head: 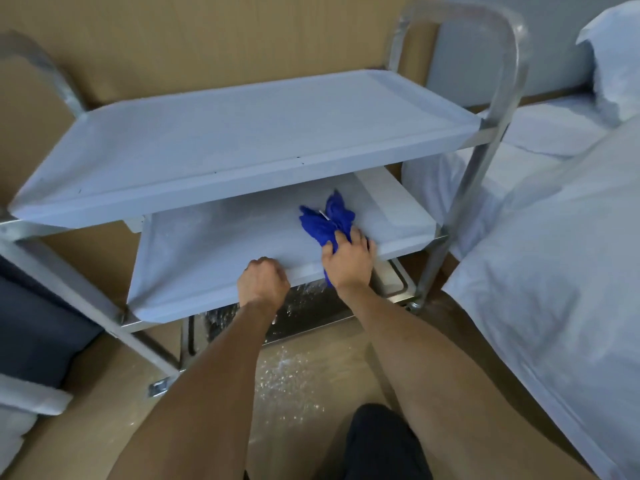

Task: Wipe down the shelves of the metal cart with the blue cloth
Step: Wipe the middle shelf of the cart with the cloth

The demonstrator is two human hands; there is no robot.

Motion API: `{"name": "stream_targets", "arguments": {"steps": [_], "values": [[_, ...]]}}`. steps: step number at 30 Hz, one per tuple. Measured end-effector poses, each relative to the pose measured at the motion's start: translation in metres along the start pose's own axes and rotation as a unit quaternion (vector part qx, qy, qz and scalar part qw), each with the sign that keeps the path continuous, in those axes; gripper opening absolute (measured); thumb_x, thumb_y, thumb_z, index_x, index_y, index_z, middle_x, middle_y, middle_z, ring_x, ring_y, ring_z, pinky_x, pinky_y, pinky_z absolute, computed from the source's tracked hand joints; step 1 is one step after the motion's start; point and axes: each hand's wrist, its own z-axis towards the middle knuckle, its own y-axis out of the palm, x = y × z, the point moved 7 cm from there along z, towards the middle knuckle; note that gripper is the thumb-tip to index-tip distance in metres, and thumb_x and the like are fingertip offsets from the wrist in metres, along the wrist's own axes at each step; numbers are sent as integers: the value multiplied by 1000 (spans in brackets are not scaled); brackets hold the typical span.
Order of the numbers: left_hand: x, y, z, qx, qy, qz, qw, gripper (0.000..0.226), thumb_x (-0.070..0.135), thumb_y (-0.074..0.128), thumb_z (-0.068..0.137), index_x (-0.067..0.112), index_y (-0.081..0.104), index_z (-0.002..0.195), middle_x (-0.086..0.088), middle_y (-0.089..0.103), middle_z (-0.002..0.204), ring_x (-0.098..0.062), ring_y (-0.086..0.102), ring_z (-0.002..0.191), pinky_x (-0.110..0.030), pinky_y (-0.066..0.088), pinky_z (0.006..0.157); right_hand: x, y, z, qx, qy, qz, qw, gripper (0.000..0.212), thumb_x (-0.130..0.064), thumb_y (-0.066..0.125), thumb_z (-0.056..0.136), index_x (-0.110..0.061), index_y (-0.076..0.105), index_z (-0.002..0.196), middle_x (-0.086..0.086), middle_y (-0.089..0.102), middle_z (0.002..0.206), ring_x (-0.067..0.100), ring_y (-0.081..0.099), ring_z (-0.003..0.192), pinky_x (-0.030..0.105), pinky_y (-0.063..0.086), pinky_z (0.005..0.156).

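The metal cart point(498, 98) stands against a brown wall, with 3 shelves in view: a top shelf point(242, 133), a middle shelf point(221, 244) and a bottom shelf point(311, 306), which shows bare shiny metal while the 2 above look pale and matte. The top shelf overhangs the back half of the middle one, so only the front strip of the middle shelf lies open from above. A bed point(554, 271) with white bedding crowds the cart's right side, close to its right upright, and a dark cushion point(38, 327) sits near the left legs. The floor point(294, 375) in front is sprinkled with white specks, as is the bottom shelf. The right hand point(348, 259) grips the blue cloth point(327, 225), fingers curled round its bunched end at the front lip of the middle shelf, toward the right; the rest of the cloth fans out in crumpled folds onto the shelf surface, with a small white tag showing. The left hand point(263, 280) is curled over the front edge of the same shelf, just left of the right hand, holding that rim.
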Motion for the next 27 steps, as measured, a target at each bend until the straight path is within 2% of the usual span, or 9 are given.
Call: {"name": "stream_targets", "arguments": {"steps": [3, 6, 8, 9, 12, 14, 18, 22, 27], "values": [[-17, -6, -9, 31, 1, 16, 999, 21, 15, 50, 89, 12, 69, 79, -7, 63, 76, -23, 59, 69, -31, 53, 61, 29, -5, 24, -8, 13, -28, 999, 40, -36, 40, 99, -12, 62, 122, 17, 53, 135, 30, 51, 121, 46, 38, 105], [-66, -21, -21, 86, -41, -16, 995, 18, 14, 51, 87, 9, 66, 78, -11, 62, 78, -34, 60, 74, -34, 46, 58, 82, -22, 48, 12, 148, -20, 989, 44, -29, 45, 99, -11, 49, 139, 23, 22, 158, 38, 24, 145, 50, 27, 116], [-114, -34, -38, 149, -108, -73, 980, 17, 22, 50, 89, 12, 62, 82, -12, 64, 80, -37, 61, 75, -36, 46, 60, 102, -29, 61, 6, 196, -32, 980, 53, -26, 50, 93, -15, 43, 145, 25, 19, 158, 43, 23, 143, 55, 27, 114], [-146, -41, -50, 191, -175, -108, 960, 17, 27, 50, 90, 13, 60, 88, -13, 63, 87, -37, 61, 81, -38, 47, 64, 103, -28, 64, 4, 202, -37, 979, 52, -28, 49, 90, -13, 49, 140, 26, 27, 153, 46, 31, 137, 57, 30, 111], [-237, -51, -88, 295, -391, -217, 845, 43, 41, 48, 92, 8, 49, 119, -19, 52, 119, -39, 50, 110, -50, 46, 85, 57, -11, 56, -14, 190, -82, 978, 46, -34, 45, 92, -2, 61, 121, 26, 49, 134, 46, 46, 121, 55, 34, 106], [-261, -52, -82, 280, -394, -265, 834, 53, 46, 42, 94, 7, 45, 131, -19, 51, 129, -38, 48, 117, -49, 43, 93, 1, 6, 36, -34, 164, -103, 981, 46, -38, 49, 94, 0, 62, 116, 25, 53, 127, 46, 48, 118, 53, 38, 103], [-280, -64, -67, 276, -398, -304, 820, 39, 41, 35, 98, 8, 53, 109, -22, 64, 106, -42, 59, 101, -46, 43, 88, -157, 44, -27, -83, 77, -30, 993, 36, -32, 57, 87, -5, 68, 109, 17, 60, 118, 41, 49, 112, 45, 44, 95], [-298, -72, -75, 220, -342, -269, 873, 41, 43, 34, 99, 10, 58, 100, -20, 65, 97, -41, 59, 93, -43, 43, 83, -341, 87, -119, -157, -121, 88, 976, 27, -32, 59, 85, -13, 72, 99, 8, 66, 106, 33, 51, 109, 43, 45, 89], [-338, -82, -76, 199, -369, -319, 850, 54, 45, 27, 98, 11, 69, 101, -19, 67, 101, -40, 59, 98, -41, 45, 89, -387, 104, -147, -164, -271, 139, 938, 32, -28, 58, 85, -16, 71, 112, 6, 67, 117, 32, 51, 105, 42, 43, 97]]}}
